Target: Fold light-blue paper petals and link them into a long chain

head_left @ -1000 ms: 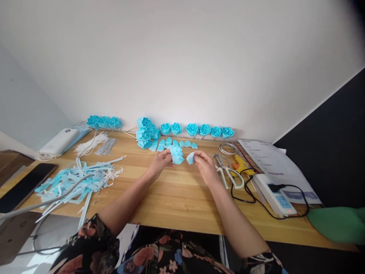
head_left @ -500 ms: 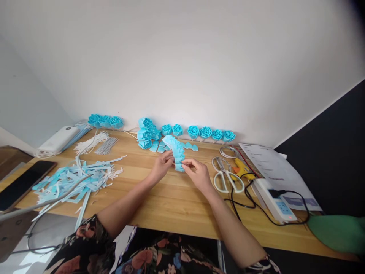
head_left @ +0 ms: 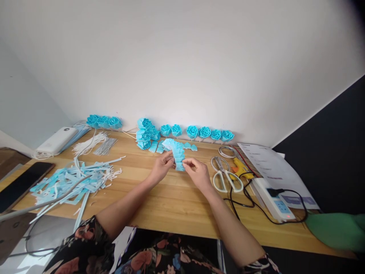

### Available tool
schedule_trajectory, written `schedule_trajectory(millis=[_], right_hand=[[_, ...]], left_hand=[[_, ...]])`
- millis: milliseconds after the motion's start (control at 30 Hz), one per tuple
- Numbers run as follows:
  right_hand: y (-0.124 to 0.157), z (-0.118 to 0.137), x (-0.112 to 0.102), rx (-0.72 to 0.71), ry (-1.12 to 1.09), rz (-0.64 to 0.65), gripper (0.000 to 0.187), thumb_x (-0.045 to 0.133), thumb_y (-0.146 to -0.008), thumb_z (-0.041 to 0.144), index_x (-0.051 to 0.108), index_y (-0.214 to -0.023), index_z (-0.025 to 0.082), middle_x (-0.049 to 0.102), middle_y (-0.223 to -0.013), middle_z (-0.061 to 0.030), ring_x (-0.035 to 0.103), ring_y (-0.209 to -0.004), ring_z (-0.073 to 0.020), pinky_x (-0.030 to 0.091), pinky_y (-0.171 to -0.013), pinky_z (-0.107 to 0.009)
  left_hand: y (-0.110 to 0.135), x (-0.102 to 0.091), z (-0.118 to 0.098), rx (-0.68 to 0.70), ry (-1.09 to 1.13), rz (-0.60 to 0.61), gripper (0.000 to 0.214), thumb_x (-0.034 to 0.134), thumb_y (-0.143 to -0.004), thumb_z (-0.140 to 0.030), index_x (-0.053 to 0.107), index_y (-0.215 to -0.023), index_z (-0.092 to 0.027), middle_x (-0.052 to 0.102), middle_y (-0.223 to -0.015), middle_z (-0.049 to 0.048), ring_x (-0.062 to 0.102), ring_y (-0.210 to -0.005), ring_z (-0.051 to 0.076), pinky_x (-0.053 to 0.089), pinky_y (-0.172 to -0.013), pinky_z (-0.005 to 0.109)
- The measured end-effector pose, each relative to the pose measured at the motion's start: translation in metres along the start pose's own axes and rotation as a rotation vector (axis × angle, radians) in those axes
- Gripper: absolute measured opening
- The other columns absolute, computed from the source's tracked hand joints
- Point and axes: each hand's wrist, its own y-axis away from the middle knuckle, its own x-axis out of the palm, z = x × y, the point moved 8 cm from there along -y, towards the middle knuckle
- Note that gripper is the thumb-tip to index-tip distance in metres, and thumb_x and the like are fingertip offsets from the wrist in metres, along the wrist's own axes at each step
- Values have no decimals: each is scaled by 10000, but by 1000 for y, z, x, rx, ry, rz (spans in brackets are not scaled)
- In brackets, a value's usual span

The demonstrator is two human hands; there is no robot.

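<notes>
A pleated light-blue strip of petals (head_left: 178,154) is held between both hands above the middle of the table, curving away to the upper left. My left hand (head_left: 163,165) is closed on its left side near the lower end. With thumb and forefinger, my right hand (head_left: 197,171) pinches the bottom right corner of the same strip. Just behind it lie cut light-blue petal pieces (head_left: 188,146) on the wood. A cluster of blue flowers (head_left: 145,134) stands behind my left hand, and a row of blue flowers (head_left: 204,132) lines the wall.
Scissors (head_left: 226,179), a yellow glue gun (head_left: 242,168) and a power strip (head_left: 275,201) with black cable lie right, beside printed sheets (head_left: 273,167). Left are blue and white scraps (head_left: 71,182), a phone (head_left: 24,186), a power bank (head_left: 57,140) and white stems (head_left: 88,142).
The far end of the petal strip has dipped slightly. Both hands keep their grip in nearly the same place, and the whole view has shifted a little.
</notes>
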Motion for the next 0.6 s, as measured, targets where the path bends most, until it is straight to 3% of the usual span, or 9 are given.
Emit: schedule_trajectory(millis=[333, 600], right_hand=[[0, -1, 0, -10, 2, 5, 119, 604, -787, 267, 707, -844, 248, 711, -790, -17, 626, -703, -182, 479, -689, -298], [0, 2, 2, 1, -16, 20, 107, 615, -785, 272, 712, -824, 251, 706, -779, -16, 616, -692, -183, 467, -691, -298]], left_hand=[[4, 3, -1, -58, -25, 26, 578, 647, -769, -389, 532, -1273, -130, 709, -886, 84, 633, -746, 189, 496, -686, 292], [1, 2, 11, -34, -47, 50, 579, 649, -770, -314, 500, -1299, -130, 697, -754, 33, 617, -664, 161, 478, -673, 272]])
